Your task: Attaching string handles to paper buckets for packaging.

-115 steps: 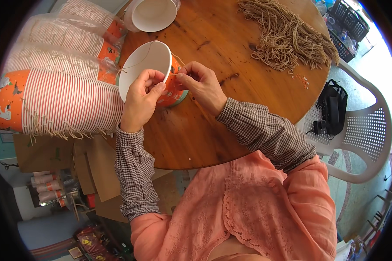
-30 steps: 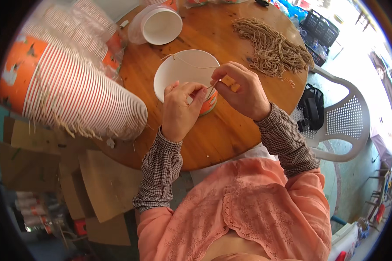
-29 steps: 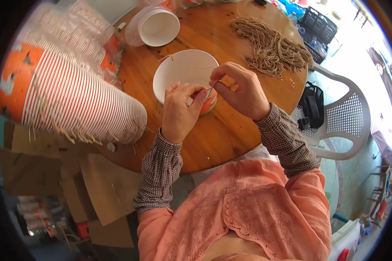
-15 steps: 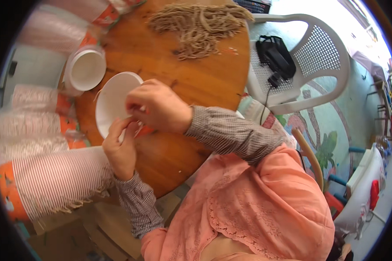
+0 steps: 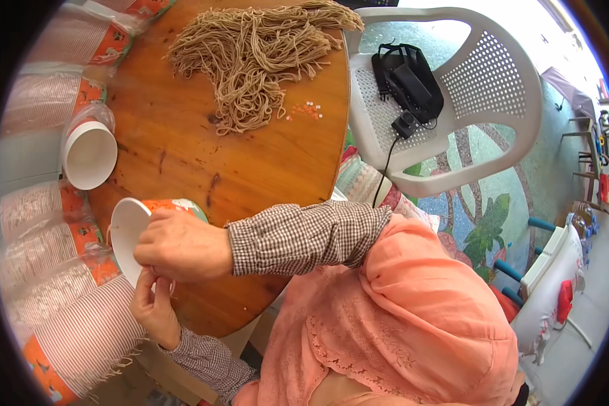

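Observation:
A paper bucket (image 5: 123, 230), white inside and orange outside, lies tilted on the table with its mouth toward the left. A thin cord end shows at its far rim. My right hand (image 5: 186, 247) is across the bucket's near rim, back of the hand up, fingers curled closed. Just below it, my left hand (image 5: 157, 311) pinches with thumb and forefinger, its tips meeting the right fingertips at the rim. What lies between the fingertips is too small and hidden to make out. A thin pale strand shows beside the left thumb.
Tan cords (image 5: 250, 61) lie heaped on the wooden table (image 5: 183, 149), near small orange and white bits (image 5: 306, 110). Another paper bucket (image 5: 91, 157) stands left. Stacked striped buckets (image 5: 88, 331), several in plastic, line the left edge. A white chair (image 5: 446, 162) holds a black bag (image 5: 409, 84).
The view has shifted, so table and chair appear farther left. My right hand has turned over, back upward, and lies lower across the bucket's rim. Both hands stay together at the fingertips.

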Motion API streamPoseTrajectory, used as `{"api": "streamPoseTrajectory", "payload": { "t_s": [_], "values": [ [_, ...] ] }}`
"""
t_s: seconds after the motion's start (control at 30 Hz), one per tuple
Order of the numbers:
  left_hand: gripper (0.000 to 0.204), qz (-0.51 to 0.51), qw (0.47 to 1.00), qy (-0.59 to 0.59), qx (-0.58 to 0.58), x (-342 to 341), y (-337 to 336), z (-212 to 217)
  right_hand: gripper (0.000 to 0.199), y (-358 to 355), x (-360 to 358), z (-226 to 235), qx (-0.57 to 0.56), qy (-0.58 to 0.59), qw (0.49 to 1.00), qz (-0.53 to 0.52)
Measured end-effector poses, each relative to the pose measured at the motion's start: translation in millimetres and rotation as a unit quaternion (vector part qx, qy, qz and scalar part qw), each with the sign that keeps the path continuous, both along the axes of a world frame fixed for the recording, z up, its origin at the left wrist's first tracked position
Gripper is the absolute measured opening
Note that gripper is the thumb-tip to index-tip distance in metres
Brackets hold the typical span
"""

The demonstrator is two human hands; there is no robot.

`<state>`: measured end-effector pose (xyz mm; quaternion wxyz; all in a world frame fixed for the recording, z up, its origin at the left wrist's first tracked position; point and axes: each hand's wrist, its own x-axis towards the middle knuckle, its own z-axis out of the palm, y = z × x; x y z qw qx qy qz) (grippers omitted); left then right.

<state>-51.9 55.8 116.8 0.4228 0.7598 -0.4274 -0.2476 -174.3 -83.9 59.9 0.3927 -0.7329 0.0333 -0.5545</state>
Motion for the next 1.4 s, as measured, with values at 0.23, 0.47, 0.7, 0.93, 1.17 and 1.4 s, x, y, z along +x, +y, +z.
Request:
{"api": "streamPoseTrajectory", "payload": {
  "t_s": [0.23, 0.47, 0.7, 0.93, 1.17, 1.4],
  "values": [
    [0.028, 0.002, 0.997, 0.078, -0.01, -4.7, 11.4, -0.3, 0.018, -1.6, -1.0, 3.9, -0.022, 0.03, 0.999, 0.029],
    [0.024, 0.056, 0.997, -0.051, 0.011, -28.7, 24.3, -0.8, 0.02, 3.0, -10.9, 11.5, -0.036, 0.027, 0.997, 0.058],
    [0.011, 0.021, 0.989, 0.09, -0.115, -53.5, 39.8, -1.5, 0.023, 6.9, -58.1, 31.1, 0.046, 0.053, 0.986, 0.149],
    [0.016, -0.031, 0.968, 0.163, -0.188, -80.9, 84.5, 1.1, 0.022, 73.9, -96.5, 30.9, -0.042, 0.088, 0.985, 0.14],
    [0.016, -0.044, 0.964, 0.183, -0.19, -128.3, 146.6, 12.5, 0.019, 119.3, -133.8, 31.5, -0.139, 0.067, 0.982, 0.11],
    [0.014, -0.062, 0.968, 0.184, -0.157, -181.5, 195.6, 6.8, 0.015, 160.4, -179.6, 30.1, -0.208, 0.077, 0.957, 0.187]
  ]
}}
